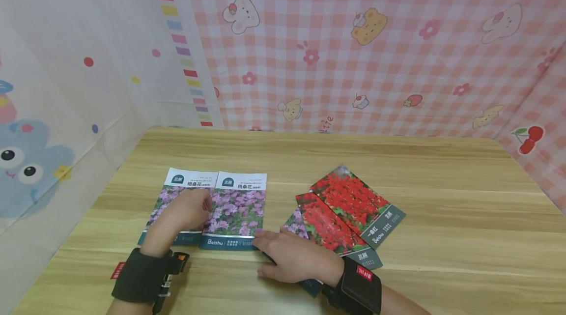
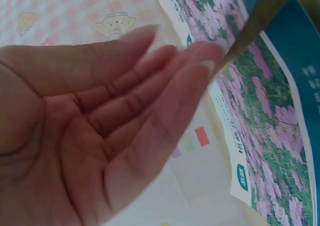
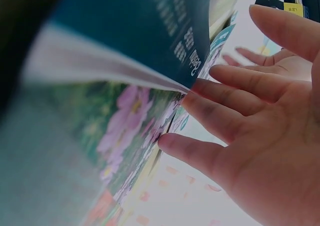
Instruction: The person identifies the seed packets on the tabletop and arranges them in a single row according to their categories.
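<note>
Two purple-flower seed packets lie side by side on the wooden table, a left one (image 1: 174, 192) and a right one (image 1: 236, 209). My left hand (image 1: 187, 211) is over the left packet, its fingers loosely bent near the seam between the two; the left wrist view shows an empty palm. My right hand (image 1: 296, 256) stretches its fingers to the right packet's lower right corner. Under that hand is a third purple-flower packet (image 1: 295, 224), mostly hidden. Two red-flower seed packets lie beside it, a nearer one (image 1: 329, 226) partly covering it and a farther one (image 1: 349, 196).
The wooden table (image 1: 460, 236) reaches back to a pink checked cloth (image 1: 336, 79). A white cloth (image 1: 110, 89) with coloured dots hangs at the left. Each wrist wears a black strap, the left strap (image 1: 140, 275) and the right strap (image 1: 360, 288).
</note>
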`<state>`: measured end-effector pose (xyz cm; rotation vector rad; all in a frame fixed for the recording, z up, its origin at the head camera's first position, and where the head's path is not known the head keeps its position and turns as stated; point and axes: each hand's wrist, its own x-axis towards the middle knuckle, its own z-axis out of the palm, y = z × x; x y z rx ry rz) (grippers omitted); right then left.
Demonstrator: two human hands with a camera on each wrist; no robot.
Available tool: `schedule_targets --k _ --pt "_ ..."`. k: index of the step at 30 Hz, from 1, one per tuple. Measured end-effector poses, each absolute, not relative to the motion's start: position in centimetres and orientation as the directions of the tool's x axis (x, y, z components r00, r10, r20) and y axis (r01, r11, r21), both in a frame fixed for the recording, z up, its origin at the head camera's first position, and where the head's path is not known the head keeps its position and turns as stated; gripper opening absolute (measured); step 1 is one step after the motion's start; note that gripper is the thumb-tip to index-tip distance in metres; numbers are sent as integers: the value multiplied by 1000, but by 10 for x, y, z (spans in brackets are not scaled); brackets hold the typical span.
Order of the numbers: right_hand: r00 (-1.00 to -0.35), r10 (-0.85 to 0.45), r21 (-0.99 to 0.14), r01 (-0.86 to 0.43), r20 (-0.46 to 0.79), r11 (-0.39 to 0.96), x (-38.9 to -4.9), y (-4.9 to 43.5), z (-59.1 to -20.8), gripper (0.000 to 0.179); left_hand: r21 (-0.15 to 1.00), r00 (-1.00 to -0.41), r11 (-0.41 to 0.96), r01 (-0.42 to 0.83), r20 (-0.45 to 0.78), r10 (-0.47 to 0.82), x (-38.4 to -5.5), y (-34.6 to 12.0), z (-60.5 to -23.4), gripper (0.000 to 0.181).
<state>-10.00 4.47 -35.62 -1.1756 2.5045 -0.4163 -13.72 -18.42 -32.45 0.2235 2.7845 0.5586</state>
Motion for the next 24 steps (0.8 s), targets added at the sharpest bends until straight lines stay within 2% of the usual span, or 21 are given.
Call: schedule_targets --k 4,11,15,24 --pt "-603 -779 -393 -682 -175 617 -100 44 -356 52 407 -934 891 201 -193 299 -136 -180 -322 13" --pt "-608 -773 -393 -675 -183 624 -99 43 -356 52 396 -852 854 338 -256 456 -134 -177 -325 25" --pt "-609 -772 -394 -675 -180 624 -99 43 -356 52 386 -832 851 356 -283 477 -133 -177 -326 28" --pt "-612 -772 -387 -678 -173 625 -100 43 -356 52 353 -831 859 370 -288 477 -135 -175 -329 27"
